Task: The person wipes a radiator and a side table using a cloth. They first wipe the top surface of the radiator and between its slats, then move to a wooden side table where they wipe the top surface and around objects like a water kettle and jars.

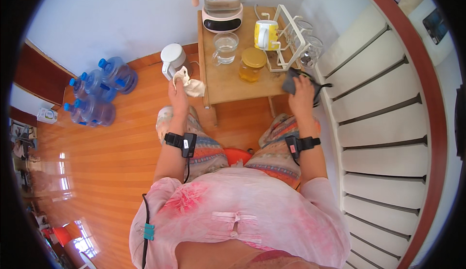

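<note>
My left hand holds a crumpled off-white cloth left of the small wooden table, just below a white electric kettle on the floor. At the table's right front corner, my right hand grips a dark grey pouch-like item with a black strap; its exact kind is unclear. Between the hands, a jar of amber contents with a yellow lid stands on the table. Behind it is a glass mug of clear liquid. A yellow and white mug hangs on a white cup rack.
A pink glass kettle on its base stands at the table's back. Clear glasses hang on the rack's right side. Railing bars run along the right. Several blue water bottles stand on the floor at left, near a white package.
</note>
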Tool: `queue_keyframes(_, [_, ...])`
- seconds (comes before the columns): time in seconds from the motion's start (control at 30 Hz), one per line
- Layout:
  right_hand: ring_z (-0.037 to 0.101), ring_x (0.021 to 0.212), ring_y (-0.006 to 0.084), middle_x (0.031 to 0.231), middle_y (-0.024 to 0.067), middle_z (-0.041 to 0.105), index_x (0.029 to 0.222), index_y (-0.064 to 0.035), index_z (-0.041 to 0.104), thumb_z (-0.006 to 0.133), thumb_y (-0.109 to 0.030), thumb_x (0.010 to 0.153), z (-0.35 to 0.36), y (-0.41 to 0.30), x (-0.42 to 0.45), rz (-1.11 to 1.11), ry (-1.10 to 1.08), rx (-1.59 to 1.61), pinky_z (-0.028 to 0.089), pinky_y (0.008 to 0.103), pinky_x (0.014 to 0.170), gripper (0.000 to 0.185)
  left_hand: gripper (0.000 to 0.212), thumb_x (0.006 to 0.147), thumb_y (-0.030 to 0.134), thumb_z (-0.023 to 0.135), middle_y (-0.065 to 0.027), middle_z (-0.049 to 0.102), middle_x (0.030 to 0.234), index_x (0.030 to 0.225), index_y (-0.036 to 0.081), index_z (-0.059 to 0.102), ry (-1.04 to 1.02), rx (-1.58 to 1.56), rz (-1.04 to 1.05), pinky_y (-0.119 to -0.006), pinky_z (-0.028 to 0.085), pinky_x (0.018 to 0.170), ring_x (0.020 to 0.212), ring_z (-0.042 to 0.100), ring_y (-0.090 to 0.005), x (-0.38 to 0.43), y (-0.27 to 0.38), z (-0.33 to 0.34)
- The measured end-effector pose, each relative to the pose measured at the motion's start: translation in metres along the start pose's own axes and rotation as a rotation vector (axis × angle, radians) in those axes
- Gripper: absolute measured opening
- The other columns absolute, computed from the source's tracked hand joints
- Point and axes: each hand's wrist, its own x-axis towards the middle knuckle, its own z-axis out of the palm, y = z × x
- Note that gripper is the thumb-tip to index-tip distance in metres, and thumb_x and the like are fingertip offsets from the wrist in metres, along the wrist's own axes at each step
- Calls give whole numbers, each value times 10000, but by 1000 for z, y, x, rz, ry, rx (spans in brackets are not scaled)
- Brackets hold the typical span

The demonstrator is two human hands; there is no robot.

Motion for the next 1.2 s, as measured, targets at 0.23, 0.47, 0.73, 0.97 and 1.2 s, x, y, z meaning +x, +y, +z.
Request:
queue_keyframes(0.23, [316,1342,341,1396,148,422,1302,-54,487,668,-151,748,28,-64,-10,-175,-87,140,221,505,1107,591,277,922,198,603,-37,600,933,1117,19,522,-305,337,-145,-246,490,633,751,584,-95,-3,-23,16])
queue_keyframes(0.47, [374,1319,270,1361,77,488,1260,-64,539,663,-160,731,8,-24,7,-58,-120,-37,243,483,1103,552,285,890,142,637,-39,597,900,1099,21,486,-315,223,-343,-245,506,611,739,595,-98,0,-7,24])
queue_keyframes(0.73, [379,1284,376,1330,145,484,1241,0,528,659,-113,726,13,-49,-8,-77,-36,105,263,516,1087,544,277,877,120,655,-47,607,904,1065,19,478,-308,200,-319,-249,507,633,753,593,-91,1,-10,24])
queue_keyframes(0.97, [354,1300,362,1327,124,475,1239,-21,511,622,-59,714,18,-72,-23,-202,6,284,257,512,1086,538,335,889,145,647,-53,591,965,1137,16,461,-303,156,-334,-262,514,671,820,592,-103,4,-14,20])
queue_keyframes(1.2, [369,1286,358,1317,129,481,1223,-16,526,634,-87,725,13,-57,-16,-174,-4,221,250,515,1089,514,481,921,173,601,-70,516,1145,1308,99,325,-122,49,-260,-294,520,818,1006,579,-179,4,2,18])
